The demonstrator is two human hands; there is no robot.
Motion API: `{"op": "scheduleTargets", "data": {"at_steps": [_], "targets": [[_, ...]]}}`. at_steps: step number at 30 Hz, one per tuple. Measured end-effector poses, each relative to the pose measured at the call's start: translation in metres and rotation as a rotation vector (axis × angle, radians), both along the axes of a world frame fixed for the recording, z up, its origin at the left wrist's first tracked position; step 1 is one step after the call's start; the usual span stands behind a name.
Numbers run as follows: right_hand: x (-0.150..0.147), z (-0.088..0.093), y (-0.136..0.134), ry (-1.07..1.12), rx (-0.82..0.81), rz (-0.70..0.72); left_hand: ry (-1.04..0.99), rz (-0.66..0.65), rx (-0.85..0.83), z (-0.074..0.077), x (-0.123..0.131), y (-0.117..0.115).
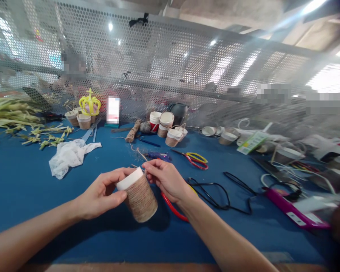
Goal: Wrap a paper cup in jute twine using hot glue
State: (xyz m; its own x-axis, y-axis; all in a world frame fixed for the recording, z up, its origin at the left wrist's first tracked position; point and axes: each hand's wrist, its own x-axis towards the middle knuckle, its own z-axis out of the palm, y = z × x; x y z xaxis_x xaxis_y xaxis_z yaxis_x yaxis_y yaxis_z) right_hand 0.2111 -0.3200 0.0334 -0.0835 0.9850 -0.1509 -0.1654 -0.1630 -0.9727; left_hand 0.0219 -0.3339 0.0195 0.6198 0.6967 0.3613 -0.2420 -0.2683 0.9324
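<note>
1. Left hand [104, 192]: forearm enters from the left end of the front edge of the bench [22, 211]. Thumb lies on the near side of the cup [141, 198], fingers curve behind the rim – the grip is clamped on the cup.
2. Right hand [166, 179]: forearm enters from the front edge, right of centre. The wrist is bent inward; thumb and forefinger are pinched together on the twine [142, 154] at the rim's right side.
3. Cup position: above the middle of the bench, toward the front edge, tilted with its base toward that edge. Cord wraps the wall; a white band shows at the rim.
4. Beyond the right hand: glue gun [160, 156], then scissors [197, 160] with red and yellow handles. A red loop [172, 209] lies under the right wrist, which partly hides it.
5. Right of the hands: black cable [226, 206]; magenta power strip [297, 211] near the right end.
6. Left of the hands: white cloth [68, 155]; husks [14, 111] at the back left corner.
7. Back edge, left to right: yellow crown [90, 104], phone [113, 109], twine roll [133, 131], grouped cups [166, 120]. A mesh screen [158, 56] stands behind.
</note>
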Motion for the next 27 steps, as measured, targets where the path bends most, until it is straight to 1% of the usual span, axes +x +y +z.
{"op": "scheduleTargets", "data": {"at_steps": [6, 8, 10, 13, 16, 22, 25, 27], "targets": [[-0.006, -0.006, 0.0, -0.046, 0.026, 0.01, 0.003, 0.009, 0.019, 0.0, 0.0, 0.0], [-0.007, -0.007, 0.0, -0.065, 0.03, 0.033, 0.009, 0.015, 0.024, -0.001, 0.0, 0.002], [-0.006, -0.006, -0.002, -0.068, 0.03, 0.11, 0.005, 0.048, 0.028, -0.002, 0.0, 0.004], [-0.002, -0.001, -0.006, -0.042, 0.003, 0.279, 0.007, 0.161, 0.042, -0.004, -0.001, 0.008], [0.002, 0.004, -0.01, -0.083, 0.018, 0.356, 0.048, 0.248, 0.065, -0.006, -0.001, 0.012], [0.004, 0.003, -0.01, -0.368, 0.169, 0.257, 0.12, 0.223, 0.106, -0.004, -0.003, 0.017], [0.004, 0.0, -0.008, -0.461, 0.226, 0.213, 0.131, 0.241, 0.089, -0.004, -0.003, 0.018], [0.004, -0.002, -0.008, -0.496, 0.253, 0.207, 0.143, 0.253, 0.058, -0.004, -0.003, 0.019]]}}
